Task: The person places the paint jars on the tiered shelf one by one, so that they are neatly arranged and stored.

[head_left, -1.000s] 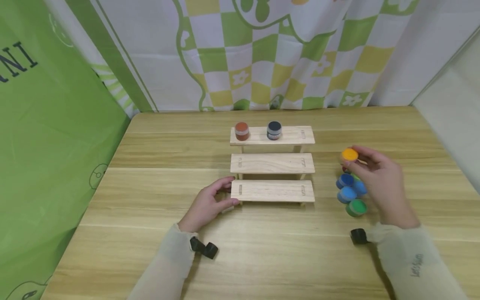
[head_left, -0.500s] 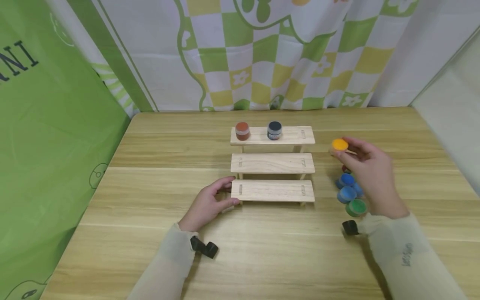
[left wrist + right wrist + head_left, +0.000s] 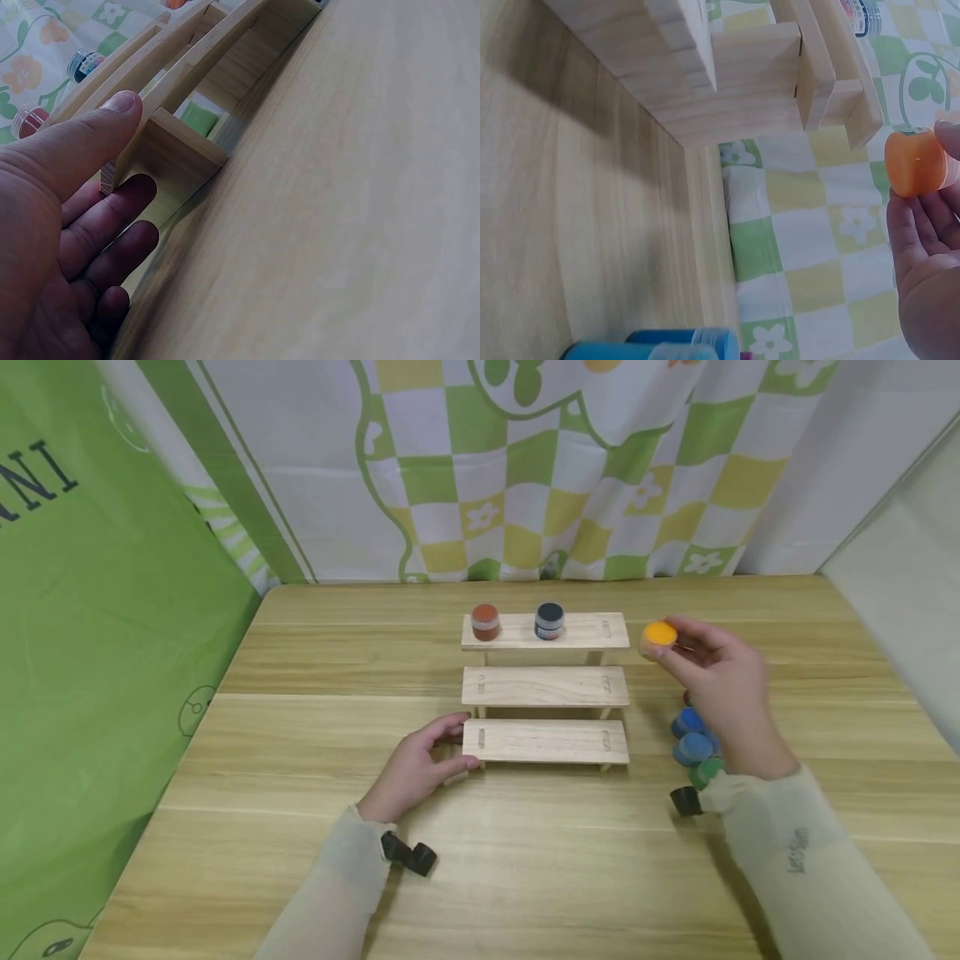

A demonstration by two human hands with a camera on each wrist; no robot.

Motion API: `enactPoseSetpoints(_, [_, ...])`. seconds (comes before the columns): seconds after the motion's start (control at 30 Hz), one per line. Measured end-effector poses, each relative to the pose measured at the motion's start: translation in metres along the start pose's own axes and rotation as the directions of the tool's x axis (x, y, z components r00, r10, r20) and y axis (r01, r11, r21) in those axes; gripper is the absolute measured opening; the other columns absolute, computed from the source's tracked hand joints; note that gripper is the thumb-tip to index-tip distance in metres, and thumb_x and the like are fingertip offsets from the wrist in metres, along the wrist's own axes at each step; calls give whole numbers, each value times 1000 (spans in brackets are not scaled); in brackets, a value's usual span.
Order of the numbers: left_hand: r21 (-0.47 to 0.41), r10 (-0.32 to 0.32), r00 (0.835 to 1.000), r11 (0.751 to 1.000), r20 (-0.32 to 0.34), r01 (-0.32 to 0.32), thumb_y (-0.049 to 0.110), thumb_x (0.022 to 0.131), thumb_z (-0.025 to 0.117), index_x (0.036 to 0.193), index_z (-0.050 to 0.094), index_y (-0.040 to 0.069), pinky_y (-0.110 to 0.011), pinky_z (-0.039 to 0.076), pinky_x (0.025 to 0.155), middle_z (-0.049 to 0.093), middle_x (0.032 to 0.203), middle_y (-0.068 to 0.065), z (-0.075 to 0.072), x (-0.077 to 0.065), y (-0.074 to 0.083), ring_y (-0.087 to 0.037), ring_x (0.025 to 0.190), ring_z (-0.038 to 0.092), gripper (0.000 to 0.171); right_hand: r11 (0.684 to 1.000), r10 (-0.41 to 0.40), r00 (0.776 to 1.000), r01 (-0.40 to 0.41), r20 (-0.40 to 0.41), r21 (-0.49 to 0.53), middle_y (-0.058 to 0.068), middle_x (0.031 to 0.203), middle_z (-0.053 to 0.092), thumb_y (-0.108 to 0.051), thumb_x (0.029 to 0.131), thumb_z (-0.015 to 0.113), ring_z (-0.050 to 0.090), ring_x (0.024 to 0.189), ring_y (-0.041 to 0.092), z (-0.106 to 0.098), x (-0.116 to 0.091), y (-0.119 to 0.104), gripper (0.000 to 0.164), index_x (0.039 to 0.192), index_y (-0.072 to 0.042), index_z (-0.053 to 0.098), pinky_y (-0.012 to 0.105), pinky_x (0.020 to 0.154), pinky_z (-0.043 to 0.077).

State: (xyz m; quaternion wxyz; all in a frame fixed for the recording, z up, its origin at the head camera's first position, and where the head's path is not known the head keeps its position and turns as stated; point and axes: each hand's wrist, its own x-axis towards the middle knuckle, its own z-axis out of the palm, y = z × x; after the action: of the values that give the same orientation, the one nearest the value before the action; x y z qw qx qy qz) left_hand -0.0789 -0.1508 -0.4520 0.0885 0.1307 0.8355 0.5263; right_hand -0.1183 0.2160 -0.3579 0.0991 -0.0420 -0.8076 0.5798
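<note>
A three-step wooden rack (image 3: 545, 742) stands mid-table in the head view. My left hand (image 3: 415, 775) grips the left end of its lowest board, thumb at the front edge; in the left wrist view the other fingers curl beneath the board. To the right of the top step, my right hand (image 3: 727, 689) pinches an orange paint jar (image 3: 660, 636), held up above the table. The right wrist view shows this orange jar (image 3: 913, 163) between thumb and fingertips. On the top step sit a reddish-brown jar (image 3: 485, 622) and a black jar (image 3: 550, 621).
Right of the rack, partly hidden by my right hand and sleeve, is a cluster of jars: a dark blue jar (image 3: 687, 722), a lighter blue jar (image 3: 692, 749), a green jar (image 3: 706, 773) and a sliver of red. A checkered curtain (image 3: 525, 468) hangs behind the table.
My right hand has carried the orange jar leftward and farther back, from over the jar cluster toward the rack's top step. The left hand keeps its place on the rack.
</note>
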Motion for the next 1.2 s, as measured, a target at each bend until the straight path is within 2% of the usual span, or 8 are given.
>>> enactPoseSetpoints(0.1, [-2, 4, 1000, 1000, -2, -4, 29, 84, 83, 144, 55, 15, -49, 38, 109, 67, 126, -1, 0, 0, -1, -21, 122, 57, 68, 999, -16, 1000, 16, -1, 28, -3, 121, 67, -25, 87, 80, 64, 104, 6, 3, 2, -1, 54, 134, -5, 62, 13, 83, 52])
enactPoseSetpoints(0.3, [-3, 18, 1000, 1000, -4, -18, 29, 84, 83, 144, 55, 14, -49, 38, 109, 67, 125, -1, -1, 1, -2, -21, 122, 57, 68, 1000, -25, 1000, 25, -1, 17, 1, 123, 67, -27, 87, 80, 64, 105, 7, 10, 7, -4, 55, 134, -4, 63, 14, 84, 52])
enactPoseSetpoints(0.63, [2, 10, 1000, 1000, -3, -10, 31, 83, 83, 144, 55, 15, -49, 39, 108, 67, 125, 0, -1, 0, -1, -21, 122, 57, 69, 998, -56, 996, 57, 64, -10, 13, 129, 65, -26, 88, 80, 65, 104, 6, 24, 18, -11, 54, 134, -4, 62, 15, 85, 52])
enactPoseSetpoints(0.9, [-4, 6, 1000, 1000, -3, -6, 32, 82, 83, 143, 56, 16, -49, 40, 107, 67, 125, 0, 0, 0, -2, -20, 122, 56, 69, 996, -85, 992, 88, 89, -33, 14, 127, 67, -23, 89, 79, 67, 100, 4, 29, 23, -15, 51, 133, -4, 61, 16, 86, 52])
enactPoseSetpoints(1.2, [10, 12, 1000, 1000, -5, -12, 33, 83, 83, 144, 55, 15, -49, 39, 108, 67, 125, 1, 0, 0, -1, -20, 123, 57, 69, 996, -89, 992, 90, 94, 0, 15, 124, 67, -22, 90, 78, 66, 101, 9, 37, 28, -14, 50, 133, -3, 62, 17, 84, 53])
